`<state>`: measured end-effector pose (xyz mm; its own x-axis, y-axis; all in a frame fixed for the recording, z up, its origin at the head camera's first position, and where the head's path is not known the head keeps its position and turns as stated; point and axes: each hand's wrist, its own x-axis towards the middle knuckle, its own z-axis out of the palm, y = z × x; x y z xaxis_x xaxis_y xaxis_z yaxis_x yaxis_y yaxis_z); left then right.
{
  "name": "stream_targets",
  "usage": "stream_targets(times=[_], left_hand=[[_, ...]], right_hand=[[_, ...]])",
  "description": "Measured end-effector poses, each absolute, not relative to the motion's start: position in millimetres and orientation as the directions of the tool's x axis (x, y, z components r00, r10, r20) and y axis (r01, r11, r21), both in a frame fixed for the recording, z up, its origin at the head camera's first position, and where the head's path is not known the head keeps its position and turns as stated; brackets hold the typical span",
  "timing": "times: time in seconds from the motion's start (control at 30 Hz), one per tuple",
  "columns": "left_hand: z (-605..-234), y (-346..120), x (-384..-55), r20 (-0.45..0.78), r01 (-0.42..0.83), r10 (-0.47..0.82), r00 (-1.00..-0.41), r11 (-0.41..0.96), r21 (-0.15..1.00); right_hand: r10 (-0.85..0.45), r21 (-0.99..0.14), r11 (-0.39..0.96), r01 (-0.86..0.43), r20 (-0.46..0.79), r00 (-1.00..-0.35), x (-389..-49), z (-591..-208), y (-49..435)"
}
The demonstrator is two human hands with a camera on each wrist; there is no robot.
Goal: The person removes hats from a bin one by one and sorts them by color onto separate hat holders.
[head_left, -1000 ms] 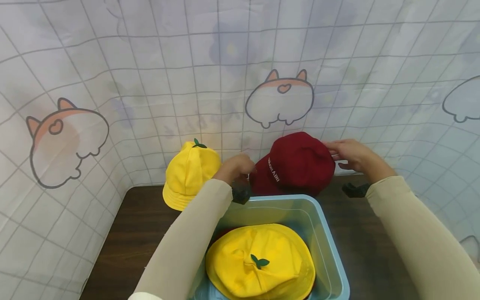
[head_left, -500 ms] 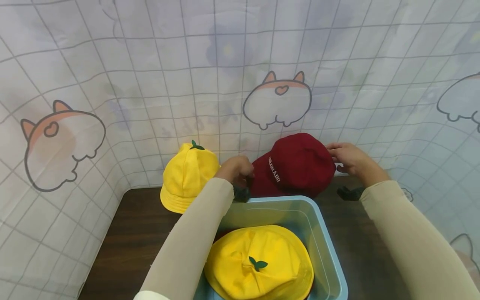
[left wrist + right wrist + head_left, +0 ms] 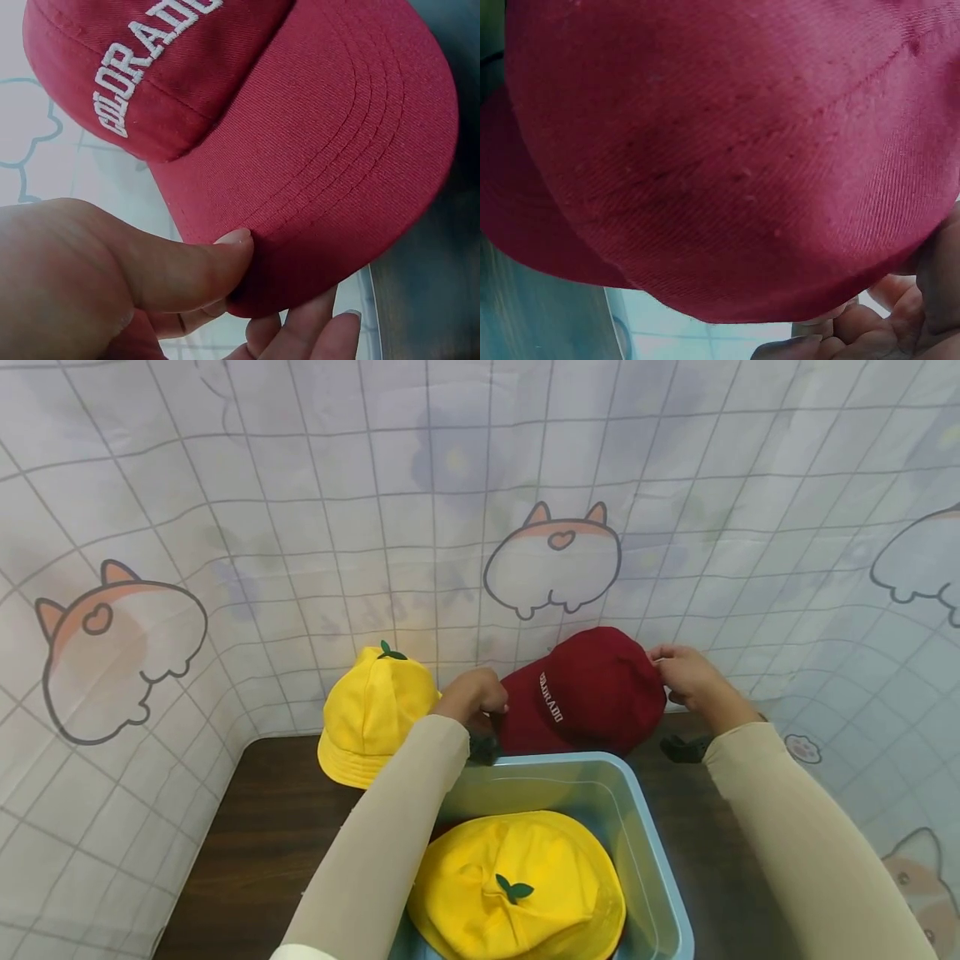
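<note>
A dark red baseball cap (image 3: pixel 603 697) with white COLORADO lettering is at the back, against the patterned curtain and behind the blue bin. My left hand (image 3: pixel 472 693) pinches a corner of its brim. In the left wrist view the thumb lies on top of the brim (image 3: pixel 330 142), with fingers curled beneath. At the crown's far side my right hand (image 3: pixel 692 681) holds the edge of the cap. The right wrist view shows the crown (image 3: pixel 727 165) filling most of the picture, curled fingers (image 3: pixel 877 326) showing below its edge.
A blue plastic bin (image 3: pixel 651 827) stands in front, with a yellow hat (image 3: pixel 555 864) bearing a green sprout inside it. Another yellow hat (image 3: pixel 375 710) sits to the left at the back of the dark wooden table (image 3: pixel 262 827). A white gridded curtain (image 3: pixel 360 527) surrounds the back and sides.
My right hand has moved left and taken hold of the cap's back edge. The cap has turned slightly, so its lettering faces me more. My left hand stays at the brim.
</note>
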<state>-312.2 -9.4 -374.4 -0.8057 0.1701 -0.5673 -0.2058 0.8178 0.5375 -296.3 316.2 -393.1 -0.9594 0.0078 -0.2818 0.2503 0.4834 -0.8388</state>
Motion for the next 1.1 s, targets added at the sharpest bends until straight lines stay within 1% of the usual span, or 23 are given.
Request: stream_targets(times=[0.27,0.37,0.57,0.7,0.9,1.0,1.1], left_hand=[[-373.1,-5.9,-312.7,-0.583,-0.227,0.155,-0.798,0.818,0.529],[-371.1,-5.7,-312.6,-0.59,-0.234,0.151,-0.793,0.819,0.525],[-374.1,-9.2,-313.2,-0.571,-0.236,0.178,-0.801,0.783,0.575],[-373.7,-10.2,-311.6,-0.562,-0.242,0.191,-0.805,0.759,0.604],[-373.1,-6.8,-311.1,-0.521,-0.174,0.269,-0.81,0.738,0.652],[-370.5,-4.3,-309.4,-0.512,-0.17,0.272,-0.815,0.732,0.659],[-365.9,-2.2,-306.9,-0.452,-0.082,0.256,-0.855,0.793,0.604]], right_hand=[[-0.009,-0.865,0.396,0.308,-0.339,-0.941,-296.9,-397.4,315.6],[-0.012,-0.866,0.385,0.318,-0.349,-0.937,-297.3,-398.5,316.1],[-0.013,-0.864,0.362,0.35,-0.379,-0.925,-299.0,-403.6,320.2],[-0.031,-0.881,0.317,0.352,-0.381,-0.924,-299.3,-409.0,324.8],[-0.016,-0.911,0.22,0.348,-0.36,-0.933,-298.8,-410.6,328.3],[0.009,-0.917,0.214,0.338,-0.344,-0.939,-298.7,-407.8,328.0],[0.034,-0.921,0.218,0.324,-0.325,-0.945,-298.5,-403.5,327.7]])
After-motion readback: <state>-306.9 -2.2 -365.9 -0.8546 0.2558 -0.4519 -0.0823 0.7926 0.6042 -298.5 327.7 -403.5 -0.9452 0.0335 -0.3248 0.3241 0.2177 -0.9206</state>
